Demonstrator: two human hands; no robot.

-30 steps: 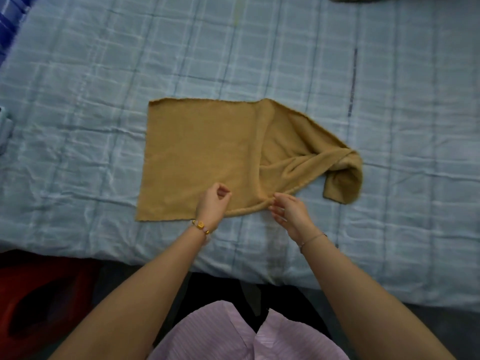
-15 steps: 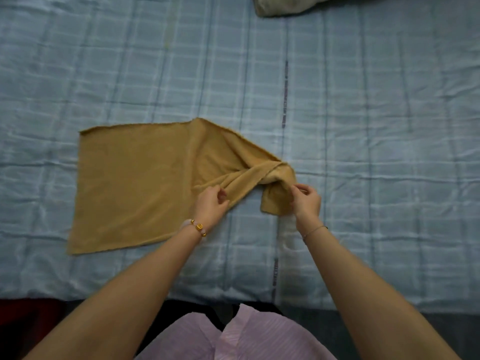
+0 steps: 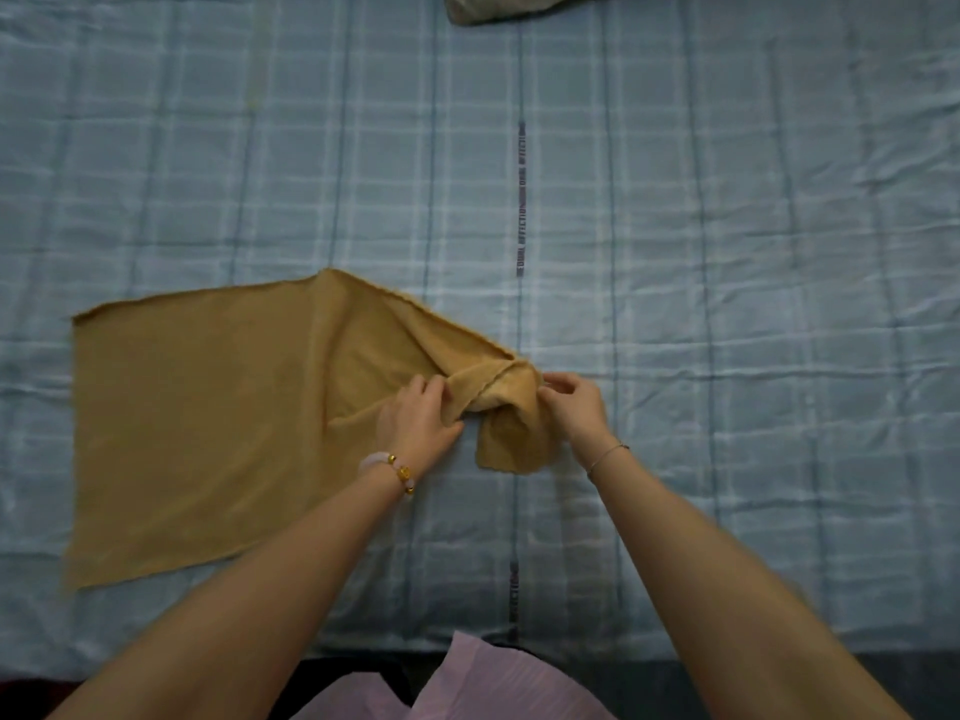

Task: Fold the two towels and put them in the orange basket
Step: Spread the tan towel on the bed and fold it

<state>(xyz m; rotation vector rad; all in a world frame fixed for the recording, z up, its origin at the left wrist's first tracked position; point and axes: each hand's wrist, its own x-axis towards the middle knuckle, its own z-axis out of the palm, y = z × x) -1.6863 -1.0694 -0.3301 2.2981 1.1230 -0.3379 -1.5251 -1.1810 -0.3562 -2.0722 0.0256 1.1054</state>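
A mustard-yellow towel (image 3: 197,423) lies on the bed, its left half flat and its right end twisted into a bunched roll. My left hand (image 3: 415,418) grips the twisted cloth on the left side of the bunch. My right hand (image 3: 574,405) pinches the bunch's right side, with a loose flap hanging toward me below it. A second, greyish towel (image 3: 498,5) shows partly at the top edge. The orange basket is out of view.
The bed is covered with a light blue checked sheet (image 3: 727,252), wrinkled in places. Its near edge runs along the bottom of the view, just above my pink striped shirt (image 3: 467,688).
Both hands moved from the towel's near edge to its twisted right end and took hold of it. The view has shifted right, so the towel now sits further left.
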